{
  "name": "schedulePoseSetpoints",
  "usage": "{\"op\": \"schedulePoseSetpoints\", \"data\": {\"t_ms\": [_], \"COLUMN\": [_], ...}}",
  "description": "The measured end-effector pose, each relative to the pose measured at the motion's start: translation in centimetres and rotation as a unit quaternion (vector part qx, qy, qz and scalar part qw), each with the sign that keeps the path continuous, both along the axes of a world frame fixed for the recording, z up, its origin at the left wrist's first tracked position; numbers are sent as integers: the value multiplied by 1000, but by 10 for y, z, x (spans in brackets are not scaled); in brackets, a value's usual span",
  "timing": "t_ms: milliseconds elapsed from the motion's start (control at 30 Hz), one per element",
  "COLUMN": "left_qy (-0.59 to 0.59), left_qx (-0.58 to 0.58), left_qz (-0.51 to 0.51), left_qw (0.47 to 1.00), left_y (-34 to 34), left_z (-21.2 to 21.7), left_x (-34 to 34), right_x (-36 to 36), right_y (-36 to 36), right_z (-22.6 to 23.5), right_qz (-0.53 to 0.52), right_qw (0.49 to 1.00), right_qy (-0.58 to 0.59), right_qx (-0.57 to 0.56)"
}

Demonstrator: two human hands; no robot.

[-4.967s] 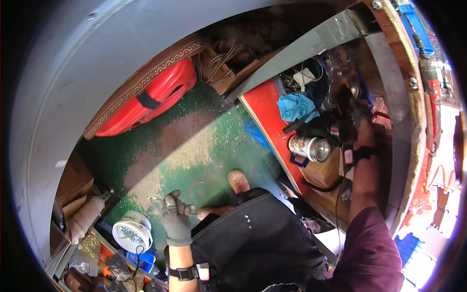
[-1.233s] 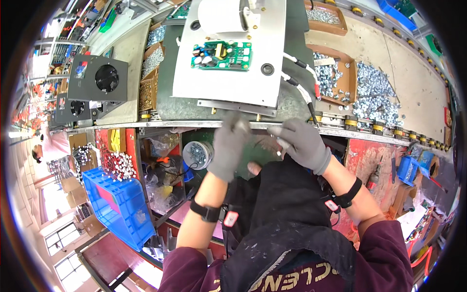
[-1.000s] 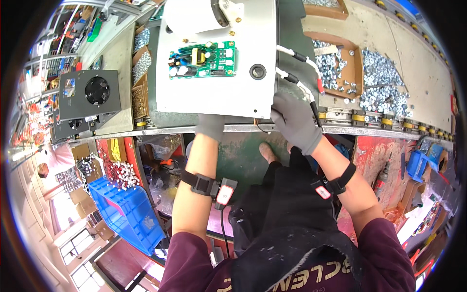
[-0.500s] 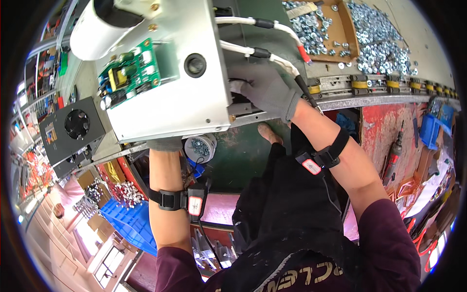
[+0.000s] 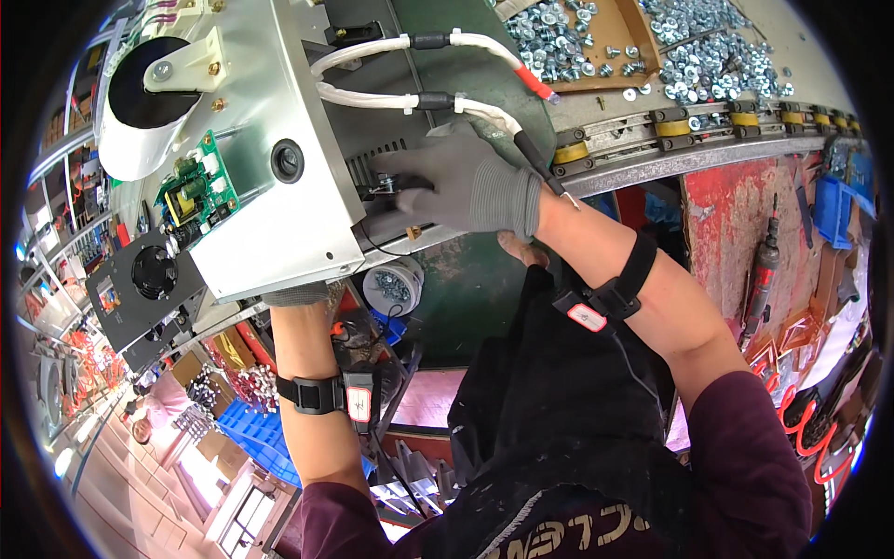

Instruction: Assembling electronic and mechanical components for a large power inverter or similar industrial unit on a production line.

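Under the near edge of the metal chassis (image 5: 279, 233) my left hand (image 5: 298, 296) props it, grip hidden; my right hand (image 5: 466, 186) pinches a small fitting (image 5: 384, 186) (half hidden). Chassis could slide off the counter (image 5: 652, 158), tugging the white cables (image 5: 410, 98).

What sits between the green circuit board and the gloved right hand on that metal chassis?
Head view: a round black grommet hole in the bare chassis panel lies between the circuit board and the right hand.

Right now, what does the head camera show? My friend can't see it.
A gloved right hand presses on the edge of a tilted metal box, while the left hand holds it from below. A green circuit board sits on it, and loose screws lie on the bench behind.
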State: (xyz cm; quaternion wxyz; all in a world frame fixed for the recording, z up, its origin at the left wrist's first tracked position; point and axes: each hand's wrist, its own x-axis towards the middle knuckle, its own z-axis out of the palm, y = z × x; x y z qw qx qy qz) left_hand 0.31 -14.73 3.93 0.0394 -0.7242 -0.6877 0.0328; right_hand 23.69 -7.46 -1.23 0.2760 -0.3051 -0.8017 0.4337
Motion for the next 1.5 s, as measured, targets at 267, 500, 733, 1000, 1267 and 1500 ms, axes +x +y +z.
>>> {"op": "schedulePoseSetpoints", "data": {"t_ms": [267,500,733,1000,1267,1500], "left_qy": [-93,-81,-137,-21,10,-619], "left_qx": [-36,22,-14,129,67,-65], "left_qz": [62,-15,55,-65,-10,190], "left_qw": [993,996,989,989,998,759], "left_y": [-2,-5,0,19,17,19], "left_z": [6,13,0,18,24,17], "left_x": [9,24,16,43,55,59], "right_x": [-22,-18,-14,-4,3,-13], "right_y": [-8,3,7,9,4,14], "right_z": [12,-2,8,-10,7,-11], "right_qz": [-61,-99,-99,-35,-1,29], "right_qw": [989,993,977,969,984,998], "right_qy": [-137,0,42,154,10,-13], "right_qx": [7,-67,-185,-192,-176,-54]}}
